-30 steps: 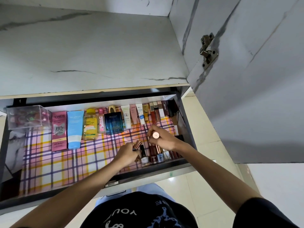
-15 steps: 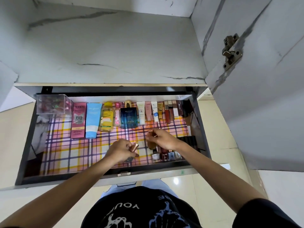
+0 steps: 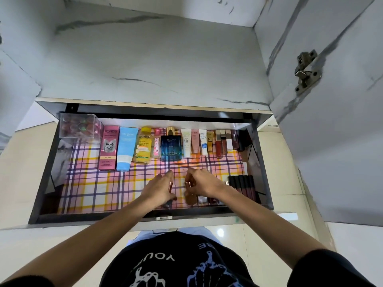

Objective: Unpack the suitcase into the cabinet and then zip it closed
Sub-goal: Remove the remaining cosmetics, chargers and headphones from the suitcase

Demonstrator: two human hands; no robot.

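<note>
Both hands are reaching into the open cabinet drawer (image 3: pixel 93 216), near its front edge over the plaid liner (image 3: pixel 93 183). Left hand (image 3: pixel 159 189) is wrapping its grip around a rose-gold tube (image 3: pixel 171 184). Right hand (image 3: pixel 204 184) is pinching a second rose-gold tube (image 3: pixel 188 184) just beside it. Creams and a blue perfume bottle (image 3: pixel 171 148) are lining the back wall.

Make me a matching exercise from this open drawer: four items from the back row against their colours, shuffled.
Items:
1. Pond's box
2. squeeze tube
3. Garnier bottle
4. perfume bottle

Colours:
A. yellow
B. dark blue
C. pink
D. light blue

Pairs: 1-C, 2-D, 3-A, 4-B
</note>
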